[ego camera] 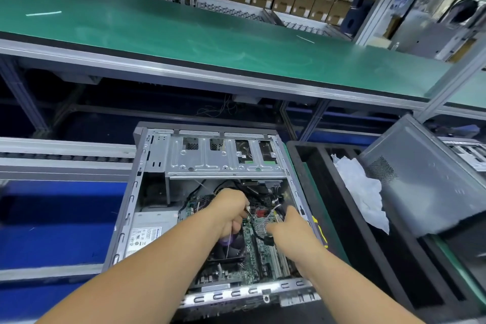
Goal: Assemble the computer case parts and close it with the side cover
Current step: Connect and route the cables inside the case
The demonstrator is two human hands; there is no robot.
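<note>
Case (pixel 157 166) lies open at lower centre of frame, both hands inside over the board (pixel 259 247). Left hand (pixel 231 212) fisted, pinching thin wires near the top of the board. Right hand (pixel 290 229) half closed, fingers on a black cable; grip unclear. PSU label (pixel 143 239) at left, text unreadable. Side cover (pixel 431 181) leans at right, partly cut off.
</note>
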